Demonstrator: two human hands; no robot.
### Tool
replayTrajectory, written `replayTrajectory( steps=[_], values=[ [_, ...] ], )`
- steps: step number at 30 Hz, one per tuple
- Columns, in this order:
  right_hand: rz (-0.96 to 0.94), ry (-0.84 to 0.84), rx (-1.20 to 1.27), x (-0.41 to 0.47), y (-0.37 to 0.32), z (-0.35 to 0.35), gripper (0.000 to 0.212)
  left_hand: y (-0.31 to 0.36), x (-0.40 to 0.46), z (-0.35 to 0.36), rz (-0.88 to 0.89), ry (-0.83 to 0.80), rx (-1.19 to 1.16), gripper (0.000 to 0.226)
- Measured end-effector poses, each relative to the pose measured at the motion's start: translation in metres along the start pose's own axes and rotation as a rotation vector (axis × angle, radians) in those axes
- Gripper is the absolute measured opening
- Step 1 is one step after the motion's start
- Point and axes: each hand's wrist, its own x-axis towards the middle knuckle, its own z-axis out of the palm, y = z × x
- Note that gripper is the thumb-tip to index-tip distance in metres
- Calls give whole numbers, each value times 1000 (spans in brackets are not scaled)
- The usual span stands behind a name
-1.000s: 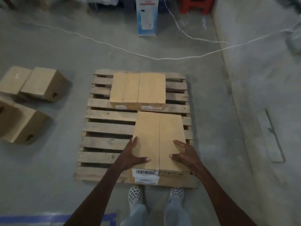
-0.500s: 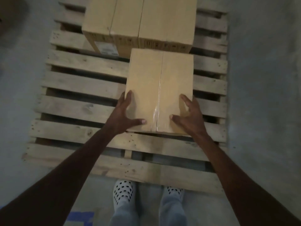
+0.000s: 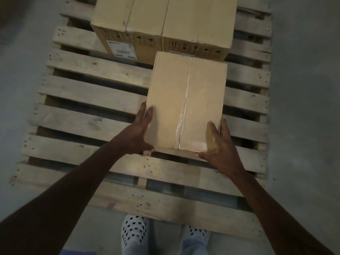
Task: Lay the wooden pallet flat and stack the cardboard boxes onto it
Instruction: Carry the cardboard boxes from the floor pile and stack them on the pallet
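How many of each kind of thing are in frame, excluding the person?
Tan cardboard boxes: 3 (near, gripped; far left; far right)
Slatted wooden pallet: 1
Total: 4

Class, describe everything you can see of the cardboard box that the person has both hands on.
The cardboard box is plain tan card, oblong, shut, with a strip of clear glossy tape along its top seam. It lies flat on the slats of the wooden pallet, long side running away from the person, and its far end meets or nearly meets the two boxes behind. The left hand presses its left side and the right hand its near right corner.
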Motion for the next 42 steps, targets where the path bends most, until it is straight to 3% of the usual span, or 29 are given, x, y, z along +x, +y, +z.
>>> replayTrajectory(
  steps=[16, 28, 36, 42],
  values=[
    [-16, 19, 8, 44, 7, -20, 118, 5, 39, -15, 15, 71, 17, 130],
    [27, -39, -79, 40, -11, -28, 113, 17, 33, -18, -36, 24, -2, 135],
    [101, -177, -67, -4, -90, -88, 95, 104, -43, -49, -84, 36, -138, 117],
    [52, -168, -56, -106, -193, -171, 80, 203, -190, -102, -101, 55, -140, 105]
  ],
)
